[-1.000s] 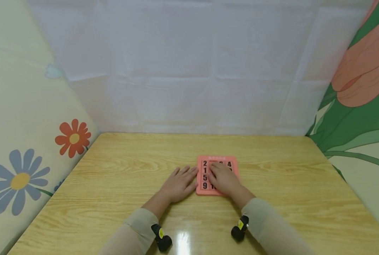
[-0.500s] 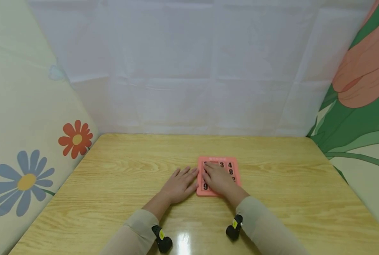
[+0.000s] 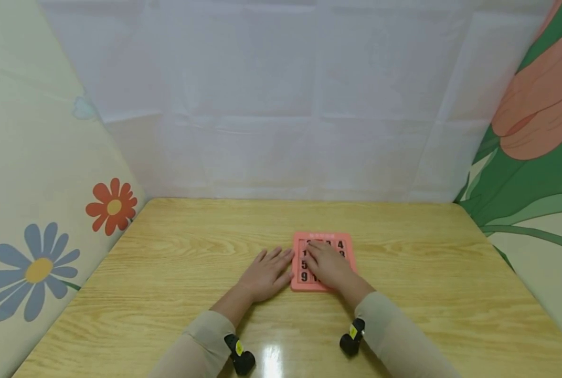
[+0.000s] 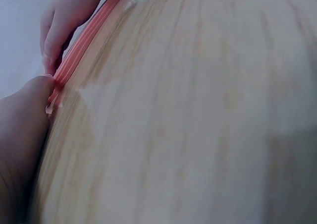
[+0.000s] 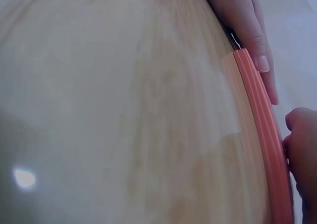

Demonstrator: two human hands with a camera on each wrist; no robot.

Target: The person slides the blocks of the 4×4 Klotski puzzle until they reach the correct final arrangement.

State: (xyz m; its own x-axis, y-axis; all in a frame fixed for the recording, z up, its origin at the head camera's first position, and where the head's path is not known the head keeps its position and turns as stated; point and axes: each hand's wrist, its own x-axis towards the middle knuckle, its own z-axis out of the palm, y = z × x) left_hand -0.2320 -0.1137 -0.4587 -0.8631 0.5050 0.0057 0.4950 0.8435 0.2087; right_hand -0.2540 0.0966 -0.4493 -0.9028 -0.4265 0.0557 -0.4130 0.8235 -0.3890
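Note:
A pink sliding number puzzle (image 3: 296, 273) with black numerals lies flat on the table, right of centre in the head view. Over its middle and right tiles reaches my right hand (image 3: 331, 269), fingertips pressing on the top rows and several numerals covered. My left hand (image 3: 264, 276) rests spread on the wood, its fingertips and thumb right at the puzzle's left edge. From the left wrist, the puzzle's ribbed side (image 4: 81, 48) shows beside my left thumb. In the right wrist view, the same pink frame (image 5: 262, 115) runs past the fingers of both hands.
The wooden table (image 3: 191, 236) stretches around the puzzle. A white cloth (image 3: 281, 105) hangs behind it, with flower-print cloths (image 3: 49, 157) at the left and a tulip print (image 3: 540, 115) at the right. Each forearm wears a black wrist camera (image 3: 351, 338).
My right hand moved left across the tiles, then back slightly to the right. The 2 tile in the top row now sits a little further right. My left hand stays in place.

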